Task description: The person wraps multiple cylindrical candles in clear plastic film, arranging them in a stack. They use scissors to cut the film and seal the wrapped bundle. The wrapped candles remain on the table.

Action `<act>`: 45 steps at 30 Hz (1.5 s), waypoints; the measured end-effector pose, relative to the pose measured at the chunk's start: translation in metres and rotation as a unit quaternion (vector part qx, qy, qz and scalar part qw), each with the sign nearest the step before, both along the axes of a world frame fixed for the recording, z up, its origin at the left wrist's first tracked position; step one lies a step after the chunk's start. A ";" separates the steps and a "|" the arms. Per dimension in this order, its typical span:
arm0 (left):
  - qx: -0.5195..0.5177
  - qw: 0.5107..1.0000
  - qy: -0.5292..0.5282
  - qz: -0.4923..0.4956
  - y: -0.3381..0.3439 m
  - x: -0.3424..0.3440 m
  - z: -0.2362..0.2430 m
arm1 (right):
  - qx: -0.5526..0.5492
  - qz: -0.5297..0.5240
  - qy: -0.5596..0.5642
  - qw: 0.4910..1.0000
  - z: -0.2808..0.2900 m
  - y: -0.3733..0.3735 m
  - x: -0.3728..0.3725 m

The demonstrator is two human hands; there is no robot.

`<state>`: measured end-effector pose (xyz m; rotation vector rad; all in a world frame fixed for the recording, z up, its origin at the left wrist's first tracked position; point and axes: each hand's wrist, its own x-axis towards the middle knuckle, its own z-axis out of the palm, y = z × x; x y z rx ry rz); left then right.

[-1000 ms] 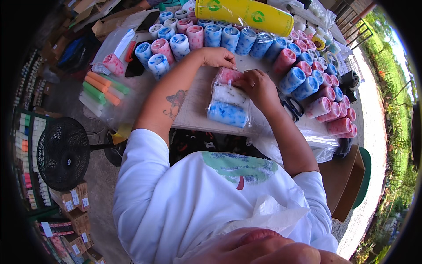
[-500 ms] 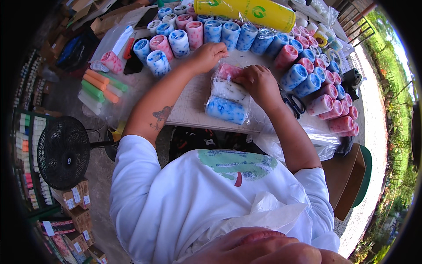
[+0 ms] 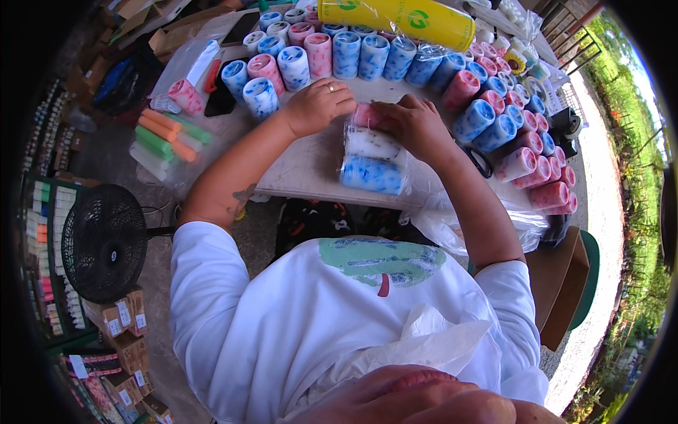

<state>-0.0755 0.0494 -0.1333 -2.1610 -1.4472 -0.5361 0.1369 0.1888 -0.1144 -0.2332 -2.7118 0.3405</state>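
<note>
Three marbled pillar candles lie side by side in a clear plastic bag at the front of the table: a pink candle (image 3: 367, 114) farthest from me, a white candle (image 3: 373, 144) in the middle and a blue candle (image 3: 371, 175) nearest. My right hand (image 3: 417, 127) is closed over the far right of the clear plastic bag (image 3: 401, 180), its fingers gripping at the pink candle. At the bag's far left corner, my left hand (image 3: 319, 107) has its fingers curled together. Whatever is pinched in them is too small to make out.
Several upright blue and pink candles (image 3: 346, 55) stand behind my hands, with more stacked pink candles (image 3: 514, 164) at right. A yellow roll (image 3: 399, 20) lies at the back. Scissors (image 3: 479, 162) are by my right wrist. Orange and green sticks (image 3: 157, 134) lie left; a fan (image 3: 104, 244) stands below.
My left hand has drawn back toward me and to the left, turning so its back shows. My right hand has moved slightly away from me. The bagged candles sit slightly farther right.
</note>
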 end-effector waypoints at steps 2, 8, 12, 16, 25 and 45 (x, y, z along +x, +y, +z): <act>-0.036 0.999 0.009 0.024 -0.002 -0.003 0.002 | 0.001 0.016 -0.009 1.000 -0.001 0.004 -0.002; -0.156 0.920 -0.312 0.176 -0.006 0.016 0.042 | -0.012 0.044 0.027 0.999 -0.006 0.008 -0.003; -0.147 0.933 -0.282 0.172 0.010 0.086 0.021 | -0.057 0.061 0.028 0.996 -0.003 0.011 -0.002; -0.238 0.919 -0.232 0.212 0.015 0.100 0.014 | -0.180 -0.002 0.017 0.984 -0.005 0.012 0.002; -0.230 0.848 -0.465 0.108 0.002 0.030 0.017 | -0.023 -0.084 0.102 0.991 -0.026 -0.019 0.009; -0.396 0.690 -0.527 0.300 0.022 0.029 0.014 | -0.008 -0.062 0.088 0.994 -0.014 -0.017 0.013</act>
